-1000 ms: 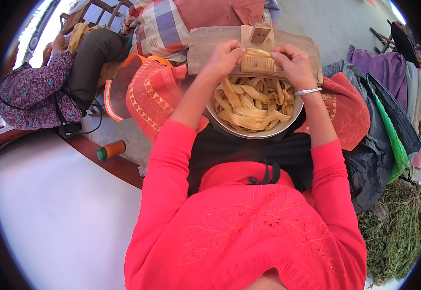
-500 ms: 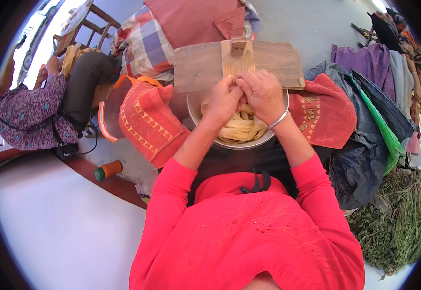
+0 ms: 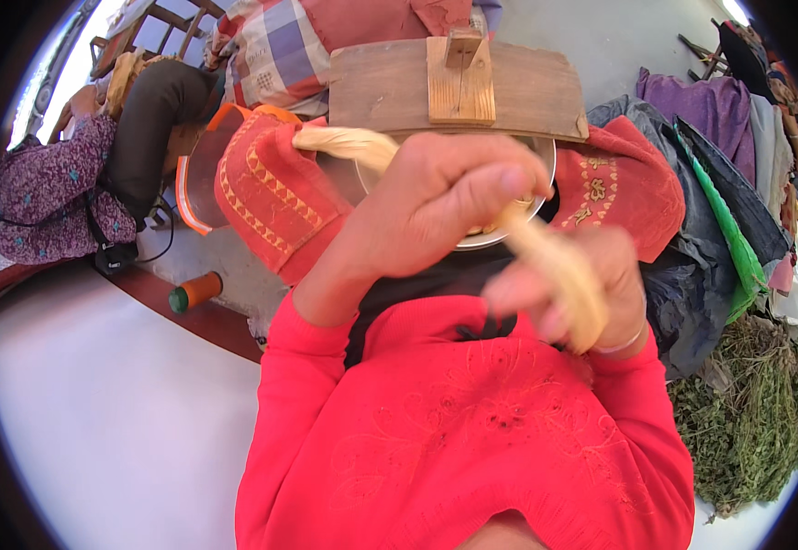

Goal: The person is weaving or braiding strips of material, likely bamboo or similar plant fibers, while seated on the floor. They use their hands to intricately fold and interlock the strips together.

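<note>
Strip: a pale straw-coloured strip (image 3: 555,270) is stretching diagonally in front of the basin, one end showing above the left red cloth (image 3: 275,197), the other hanging toward the lap. Whether it is touching that cloth: cannot tell.

Left hand (image 3: 440,206): fingers are curling fully closed, gripping the strip partway along. Right hand (image 3: 615,266): blurring, fingers partly bent, the lower length crossing in front of it; firmness of hold, cannot tell. A silvery bangle (image 3: 621,344) is circling the right wrist.

Beneath: a metal basin (image 3: 482,242) is sitting mostly hidden behind the left hand. Beyond its far rim a wooden board (image 3: 381,87) is lying crosswise, bearing an upright block (image 3: 463,44); no lettering is showing on either.

Markings: the right red cloth (image 3: 637,206) is carrying yellow figures; writing or ornament, cannot tell. The checked cloth (image 3: 280,41) is showing small dark print, too small to read.

Outer left: an orange-and-green cylinder (image 3: 195,293) is lying on its side; a person in a patterned purple top (image 3: 55,192) is sitting nearby.
</note>
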Demonstrator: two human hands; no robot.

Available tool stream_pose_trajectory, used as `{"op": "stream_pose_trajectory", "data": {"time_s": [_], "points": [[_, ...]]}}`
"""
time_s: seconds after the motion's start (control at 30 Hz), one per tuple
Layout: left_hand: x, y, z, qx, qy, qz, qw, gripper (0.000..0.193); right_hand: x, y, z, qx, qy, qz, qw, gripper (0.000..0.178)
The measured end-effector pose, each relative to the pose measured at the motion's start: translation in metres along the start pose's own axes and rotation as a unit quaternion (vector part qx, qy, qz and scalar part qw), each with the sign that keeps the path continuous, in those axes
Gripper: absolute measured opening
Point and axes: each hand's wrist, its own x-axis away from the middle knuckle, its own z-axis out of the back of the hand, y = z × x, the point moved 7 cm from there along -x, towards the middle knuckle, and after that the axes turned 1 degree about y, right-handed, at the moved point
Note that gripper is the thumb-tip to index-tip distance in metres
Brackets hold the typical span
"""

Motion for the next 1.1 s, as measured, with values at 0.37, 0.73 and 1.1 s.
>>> {"op": "stream_pose_trajectory", "data": {"time_s": [0.37, 0.73, 1.1], "points": [[0.0, -0.153, -0.025, 0.35, 0.059, 0.228, 0.907, 0.029, -0.042, 0.074, 0.04, 0.383, 0.305, 0.041, 0.871, 0.016], [0.014, -0.135, -0.017, -0.374, 0.144, -0.052, 0.915, 0.024, -0.02, 0.191, 0.016, -0.305, 0.148, -0.215, 0.916, 0.026], [-0.005, -0.138, -0.017, -0.305, 0.163, 0.067, 0.936, 0.028, -0.026, 0.12, 0.04, 0.222, 0.285, 0.106, 0.926, 0.012]]}}
